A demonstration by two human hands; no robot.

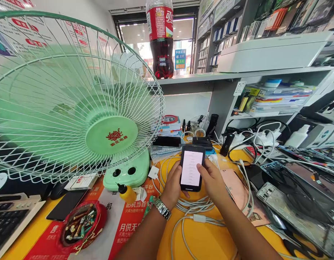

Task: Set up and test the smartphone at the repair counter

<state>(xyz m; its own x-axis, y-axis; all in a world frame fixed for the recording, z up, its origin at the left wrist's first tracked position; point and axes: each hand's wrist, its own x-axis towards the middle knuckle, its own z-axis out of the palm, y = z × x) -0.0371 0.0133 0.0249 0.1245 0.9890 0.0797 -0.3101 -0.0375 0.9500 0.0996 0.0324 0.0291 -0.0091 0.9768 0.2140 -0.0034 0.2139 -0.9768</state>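
Observation:
A smartphone [191,169] in a dark case is held upright over the yellow tabletop, its screen lit white with lines of text too small to read. My left hand [171,186], with a metal watch [162,208] at the wrist, grips the phone's left edge. My right hand [212,180] holds the right edge, and its thumb rests on the screen. Coiled white cables [194,206] lie on the table beneath both hands. Some fingers are hidden behind the phone.
A green fan [112,135] fills the left side, near a red bowl [100,220] of small parts, a yellow bottle [127,193] and a keyboard [13,220]. Phone parts [286,206] and cables crowd the right. A cola bottle [161,39] stands on the shelf above.

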